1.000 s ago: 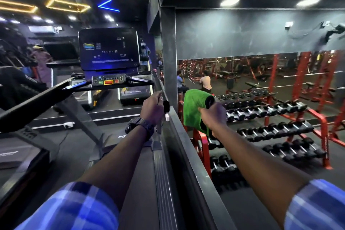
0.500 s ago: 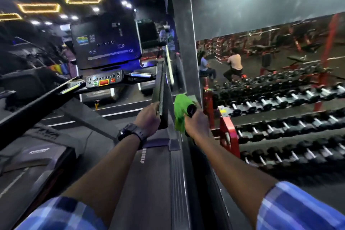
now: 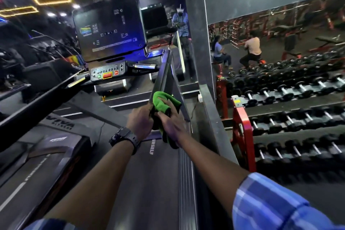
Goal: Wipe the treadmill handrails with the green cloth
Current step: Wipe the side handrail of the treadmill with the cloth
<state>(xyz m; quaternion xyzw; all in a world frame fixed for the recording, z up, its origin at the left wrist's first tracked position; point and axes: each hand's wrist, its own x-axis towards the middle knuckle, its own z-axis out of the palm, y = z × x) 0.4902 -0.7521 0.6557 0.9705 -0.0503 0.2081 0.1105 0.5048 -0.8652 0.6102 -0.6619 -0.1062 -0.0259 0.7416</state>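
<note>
Both hands now hold green cloth.

One head-worn wide-angle view looks forward and down along both forearms toward the treadmill console. The belt runs below, close; the dumbbell rack sits right, the left handrail crosses left.

Treadmill belt runs under my arms, dark grey, white lettering near its front end. Ribbed side rail borders its right edge. Right handrail slopes up from the deck toward the console; green cloth lies draped over its lower part. Red dumbbell rack stands on the floor to the right, its tiers loaded with dumbbells.
</note>
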